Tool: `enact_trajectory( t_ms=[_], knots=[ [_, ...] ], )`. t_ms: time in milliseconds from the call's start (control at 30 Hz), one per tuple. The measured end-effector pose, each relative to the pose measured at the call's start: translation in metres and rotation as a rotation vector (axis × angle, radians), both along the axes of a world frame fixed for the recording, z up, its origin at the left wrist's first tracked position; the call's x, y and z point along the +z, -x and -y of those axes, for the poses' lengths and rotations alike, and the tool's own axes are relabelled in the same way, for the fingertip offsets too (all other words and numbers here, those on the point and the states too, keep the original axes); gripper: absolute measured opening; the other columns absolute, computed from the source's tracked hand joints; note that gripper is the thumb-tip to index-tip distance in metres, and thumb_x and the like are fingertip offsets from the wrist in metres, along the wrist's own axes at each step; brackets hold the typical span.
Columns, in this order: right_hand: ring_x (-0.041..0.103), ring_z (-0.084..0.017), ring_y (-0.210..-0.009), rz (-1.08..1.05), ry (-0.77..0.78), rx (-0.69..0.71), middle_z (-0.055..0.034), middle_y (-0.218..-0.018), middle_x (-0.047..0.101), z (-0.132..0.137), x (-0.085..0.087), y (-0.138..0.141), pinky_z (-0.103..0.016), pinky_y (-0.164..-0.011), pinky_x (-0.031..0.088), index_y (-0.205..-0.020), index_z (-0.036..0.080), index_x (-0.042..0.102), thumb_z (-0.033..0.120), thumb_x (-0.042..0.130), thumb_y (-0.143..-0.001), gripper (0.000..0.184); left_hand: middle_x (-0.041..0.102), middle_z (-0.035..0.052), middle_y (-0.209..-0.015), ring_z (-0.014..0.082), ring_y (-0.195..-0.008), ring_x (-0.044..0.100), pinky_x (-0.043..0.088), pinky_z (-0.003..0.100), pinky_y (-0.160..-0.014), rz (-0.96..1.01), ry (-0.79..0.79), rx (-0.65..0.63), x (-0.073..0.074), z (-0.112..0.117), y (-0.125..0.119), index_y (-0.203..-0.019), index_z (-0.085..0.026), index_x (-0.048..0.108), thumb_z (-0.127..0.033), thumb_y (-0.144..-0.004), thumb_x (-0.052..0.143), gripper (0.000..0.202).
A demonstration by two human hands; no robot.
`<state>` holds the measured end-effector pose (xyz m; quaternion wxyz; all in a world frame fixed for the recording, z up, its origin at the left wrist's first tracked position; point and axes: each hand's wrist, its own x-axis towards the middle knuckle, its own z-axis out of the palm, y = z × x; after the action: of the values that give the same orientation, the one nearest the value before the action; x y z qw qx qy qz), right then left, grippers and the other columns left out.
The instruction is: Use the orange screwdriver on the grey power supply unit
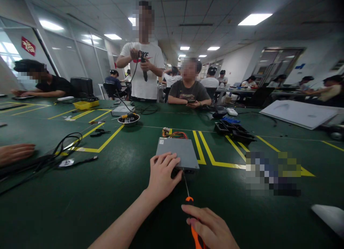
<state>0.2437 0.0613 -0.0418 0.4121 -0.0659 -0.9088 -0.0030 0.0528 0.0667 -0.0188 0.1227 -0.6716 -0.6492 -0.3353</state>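
A grey metal box (180, 149) with a bundle of coloured wires (174, 134) at its far end lies on the green table (113, 191). My left hand (162, 172) rests on the box's near left corner, fingers spread flat. My right hand (208, 227) is closed round the orange handle of a screwdriver (191, 213). The thin shaft points up to the box's near edge, and its tip meets the edge just right of my left hand.
Black trays (234, 130) and a metal bowl holding a yellow screwdriver (129, 118) sit beyond the box. Black cables (57, 150) and another person's hand (14, 152) lie at the left. People sit and stand across the table. A white board (298, 113) lies far right.
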Motion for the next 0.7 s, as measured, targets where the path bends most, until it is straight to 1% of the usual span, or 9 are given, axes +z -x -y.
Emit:
enact_trajectory(
  t_ms=[67,133,267,367,467,533,567,633,700],
  knots=[
    [0.070,-0.020,-0.079,0.098,0.114,0.031,-0.0150,-0.099,0.070,0.000,0.000,-0.003,-0.027,-0.063,0.058,-0.107,0.017,0.044,0.056,0.042,-0.086,0.044,0.060,-0.0001,-0.119,0.0244,-0.114,0.048,0.030,0.045,-0.092,0.000,0.003,-0.003,0.000,0.000,0.000,-0.104,-0.027,0.058,-0.029,-0.078,0.061,0.027],
    [0.066,-0.022,-0.094,0.227,0.161,0.059,-0.0174,-0.110,0.065,-0.001,-0.001,-0.008,-0.028,-0.071,0.057,-0.114,0.017,0.043,0.056,0.043,-0.086,0.048,0.060,0.0005,-0.119,0.0246,-0.114,0.048,0.030,0.045,-0.092,-0.001,0.004,-0.002,0.001,0.000,0.000,-0.104,-0.027,0.058,-0.029,-0.078,0.061,0.027],
    [0.062,-0.020,-0.102,0.320,0.083,0.066,-0.0139,-0.123,0.058,-0.001,-0.003,-0.016,-0.028,-0.071,0.056,-0.125,0.024,0.044,0.040,0.045,-0.090,0.038,0.061,0.0005,-0.118,0.0248,-0.113,0.049,0.031,0.045,-0.091,-0.011,-0.006,0.002,0.001,0.000,0.000,-0.103,-0.027,0.059,-0.029,-0.077,0.061,0.026],
    [0.064,-0.022,-0.099,0.316,0.020,0.055,-0.0154,-0.119,0.061,0.001,-0.003,-0.013,-0.032,-0.069,0.057,-0.121,0.023,0.048,0.041,0.039,-0.092,0.035,0.061,0.0002,-0.118,0.0247,-0.113,0.049,0.031,0.045,-0.091,-0.014,-0.003,0.008,0.001,0.000,0.000,-0.103,-0.027,0.059,-0.029,-0.077,0.061,0.026],
    [0.068,-0.017,-0.077,0.168,-0.072,0.039,-0.0170,-0.104,0.068,0.004,-0.005,-0.004,-0.027,-0.059,0.056,-0.109,0.017,0.052,0.032,0.030,-0.096,0.029,0.061,-0.0005,-0.118,0.0242,-0.113,0.049,0.031,0.045,-0.091,-0.007,0.003,0.005,0.000,0.000,0.000,-0.103,-0.027,0.058,-0.029,-0.078,0.061,0.026],
    [0.067,-0.014,-0.064,0.065,-0.070,0.025,-0.0154,-0.096,0.070,0.005,-0.010,0.001,-0.023,-0.053,0.053,-0.101,0.016,0.051,0.024,0.025,-0.096,0.027,0.061,-0.0005,-0.118,0.0241,-0.113,0.049,0.030,0.045,-0.091,-0.001,0.003,0.002,0.000,-0.001,0.000,-0.104,-0.027,0.058,-0.029,-0.078,0.060,0.026],
    [0.066,-0.014,-0.063,0.046,-0.047,0.012,-0.0147,-0.095,0.070,0.005,-0.013,0.002,-0.023,-0.053,0.053,-0.098,0.016,0.050,0.024,0.024,-0.097,0.027,0.061,-0.0004,-0.118,0.0242,-0.113,0.049,0.030,0.045,-0.091,0.001,0.002,0.002,0.000,0.000,0.001,-0.104,-0.027,0.058,-0.029,-0.078,0.060,0.026],
    [0.068,-0.016,-0.069,0.064,0.010,-0.001,-0.0142,-0.097,0.070,0.005,-0.019,0.001,-0.025,-0.056,0.055,-0.098,0.017,0.049,0.033,0.024,-0.097,0.030,0.061,-0.0004,-0.118,0.0244,-0.113,0.049,0.030,0.045,-0.091,0.001,0.000,0.000,0.000,0.000,0.001,-0.104,-0.027,0.058,-0.029,-0.078,0.060,0.026],
    [0.068,-0.020,-0.085,0.137,0.057,-0.001,-0.0153,-0.103,0.067,0.004,-0.021,-0.002,-0.028,-0.063,0.057,-0.103,0.019,0.048,0.043,0.024,-0.095,0.036,0.061,-0.0006,-0.118,0.0245,-0.113,0.049,0.031,0.045,-0.091,-0.003,-0.002,-0.001,0.000,0.000,0.001,-0.104,-0.028,0.058,-0.029,-0.078,0.060,0.026]
  ],
)
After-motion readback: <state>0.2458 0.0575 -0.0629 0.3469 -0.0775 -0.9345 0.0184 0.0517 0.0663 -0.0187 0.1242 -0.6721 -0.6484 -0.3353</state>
